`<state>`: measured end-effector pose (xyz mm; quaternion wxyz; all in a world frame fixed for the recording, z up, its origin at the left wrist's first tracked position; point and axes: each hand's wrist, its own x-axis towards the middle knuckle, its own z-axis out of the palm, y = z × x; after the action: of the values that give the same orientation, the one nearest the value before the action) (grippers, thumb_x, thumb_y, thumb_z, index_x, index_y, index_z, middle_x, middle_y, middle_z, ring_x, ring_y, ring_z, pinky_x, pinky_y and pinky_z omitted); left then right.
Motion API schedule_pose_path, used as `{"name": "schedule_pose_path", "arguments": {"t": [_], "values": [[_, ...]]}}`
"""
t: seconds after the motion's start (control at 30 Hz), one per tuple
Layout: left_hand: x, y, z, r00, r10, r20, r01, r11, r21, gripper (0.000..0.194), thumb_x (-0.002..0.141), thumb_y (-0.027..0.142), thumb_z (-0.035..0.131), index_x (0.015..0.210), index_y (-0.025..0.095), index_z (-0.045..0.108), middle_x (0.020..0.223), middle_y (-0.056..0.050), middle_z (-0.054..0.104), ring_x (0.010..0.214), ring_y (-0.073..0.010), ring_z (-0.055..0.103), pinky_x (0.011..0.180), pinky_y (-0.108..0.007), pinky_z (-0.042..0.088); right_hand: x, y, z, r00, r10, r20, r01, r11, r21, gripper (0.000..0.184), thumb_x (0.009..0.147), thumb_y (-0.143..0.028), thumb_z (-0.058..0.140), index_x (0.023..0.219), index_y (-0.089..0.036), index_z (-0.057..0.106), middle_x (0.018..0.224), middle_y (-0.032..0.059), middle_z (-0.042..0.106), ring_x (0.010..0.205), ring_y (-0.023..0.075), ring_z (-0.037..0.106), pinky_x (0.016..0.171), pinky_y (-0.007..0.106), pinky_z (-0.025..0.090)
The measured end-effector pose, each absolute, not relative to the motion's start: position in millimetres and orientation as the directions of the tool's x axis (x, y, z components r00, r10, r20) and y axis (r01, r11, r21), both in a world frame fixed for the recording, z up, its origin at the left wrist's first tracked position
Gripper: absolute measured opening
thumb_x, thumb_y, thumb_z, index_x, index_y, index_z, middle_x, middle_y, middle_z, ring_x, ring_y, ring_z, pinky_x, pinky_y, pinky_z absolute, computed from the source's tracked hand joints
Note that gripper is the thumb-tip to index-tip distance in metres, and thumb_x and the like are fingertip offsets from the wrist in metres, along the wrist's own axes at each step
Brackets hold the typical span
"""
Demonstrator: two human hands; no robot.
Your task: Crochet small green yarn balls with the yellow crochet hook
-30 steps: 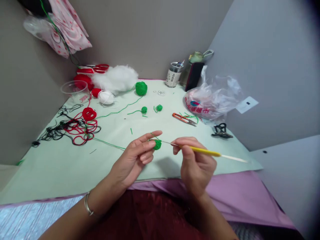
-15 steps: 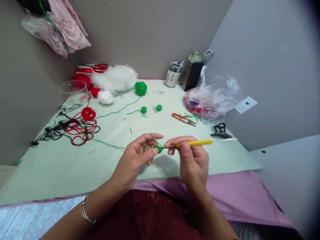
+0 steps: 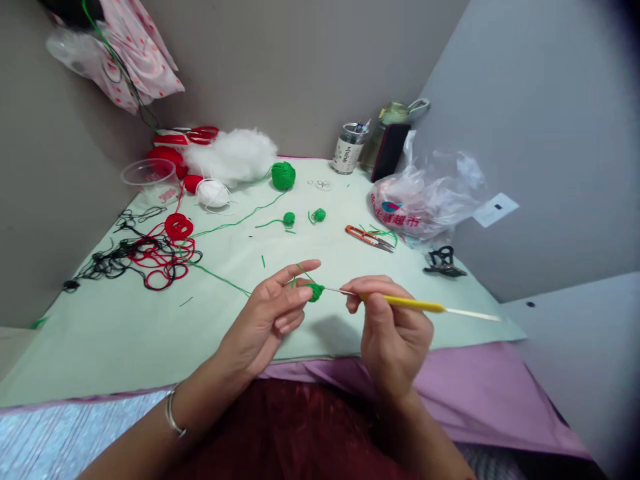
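Between thumb and fingers, my left hand (image 3: pixel 275 307) pinches a small green crochet piece (image 3: pixel 315 292). Green yarn (image 3: pixel 220 277) runs over its raised index finger and back across the table. My right hand (image 3: pixel 393 327) grips a crochet hook (image 3: pixel 405 303) by its yellow handle, like a pen. The hook's thin metal tip points left and reaches the edge of the green piece; whether it sits in a loop is too small to tell. Beyond the hands lie a green yarn ball (image 3: pixel 283 175) and two small green crocheted balls (image 3: pixel 289 219) with loose tails.
Orange thread snips (image 3: pixel 369 238) lie beyond my right hand, near a plastic bag (image 3: pixel 425 200) and a black claw clip (image 3: pixel 444 261). Tangled black and red yarn (image 3: pixel 155 257) spreads at the left. White stuffing (image 3: pixel 235 157), a clear cup (image 3: pixel 150 180) and a pen jar (image 3: pixel 349 148) stand at the back.
My right hand has drawn the hook a little to the right and down, away from my left hand. The hook now slants more. My left hand's lower fingers have curled in more.
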<state>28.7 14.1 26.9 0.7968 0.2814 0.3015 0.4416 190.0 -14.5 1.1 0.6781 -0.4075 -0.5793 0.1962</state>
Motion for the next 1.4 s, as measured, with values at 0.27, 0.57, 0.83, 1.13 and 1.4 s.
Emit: {"name": "schedule_pose_path", "arguments": {"t": [0.27, 0.57, 0.83, 1.13, 1.4], "values": [[37, 6, 24, 0.306, 0.94, -0.15, -0.435, 0.279, 0.856, 0.049, 0.078, 0.022, 0.091, 0.125, 0.024, 0.077, 0.087, 0.002, 0.065, 0.055, -0.0033, 0.039, 0.046, -0.017, 0.029, 183, -15, -5, 0.123, 0.7, 0.704, 0.379, 0.622, -0.685, 0.024, 0.101, -0.013, 0.063, 0.114, -0.028, 0.077, 0.097, 0.0049, 0.079, 0.089, 0.02, 0.075, 0.073, 0.035, 0.063], [32, 16, 24, 0.429, 0.871, -0.24, -0.572, 0.467, 0.674, 0.032, 0.08, 0.019, 0.087, 0.112, 0.015, 0.082, 0.067, 0.008, 0.045, 0.048, -0.0005, 0.022, 0.044, -0.014, 0.025, 190, -15, 0, 0.273, 0.726, 0.632, 0.261, 0.576, -0.775, 0.021, 0.104, -0.018, 0.06, 0.105, -0.027, 0.079, 0.09, 0.0029, 0.076, 0.075, 0.0176, 0.069, 0.066, 0.033, 0.057], [32, 10, 19, 0.365, 0.92, -0.14, -0.415, 0.296, 0.86, 0.03, 0.085, 0.027, 0.085, 0.115, 0.026, 0.083, 0.092, 0.0, 0.063, 0.058, -0.0039, 0.039, 0.053, -0.019, 0.034, 191, -9, 0, 0.2, 0.858, 0.474, 0.056, 0.472, -0.88, 0.017, 0.103, -0.027, 0.064, 0.101, -0.026, 0.08, 0.092, 0.0024, 0.08, 0.076, 0.0151, 0.069, 0.071, 0.03, 0.057], [25, 10, 17, 0.332, 0.937, -0.105, -0.319, 0.216, 0.923, 0.029, 0.087, 0.028, 0.082, 0.115, 0.026, 0.082, 0.089, 0.001, 0.06, 0.063, -0.0085, 0.043, 0.057, -0.024, 0.034, 198, -10, 5, 0.156, 0.895, 0.419, -0.013, 0.426, -0.905, 0.024, 0.107, -0.033, 0.056, 0.097, -0.021, 0.075, 0.091, 0.0046, 0.079, 0.074, 0.0156, 0.07, 0.07, 0.031, 0.059], [25, 8, 15, 0.218, 0.975, -0.036, -0.218, 0.085, 0.972, 0.026, 0.087, 0.021, 0.08, 0.113, 0.027, 0.083, 0.083, 0.003, 0.057, 0.062, -0.0086, 0.041, 0.061, -0.024, 0.036, 195, -24, 7, 0.006, 0.746, 0.665, 0.312, 0.631, -0.711, 0.022, 0.104, -0.012, 0.055, 0.111, -0.023, 0.072, 0.101, 0.0043, 0.078, 0.092, 0.0186, 0.072, 0.081, 0.035, 0.057]]}}
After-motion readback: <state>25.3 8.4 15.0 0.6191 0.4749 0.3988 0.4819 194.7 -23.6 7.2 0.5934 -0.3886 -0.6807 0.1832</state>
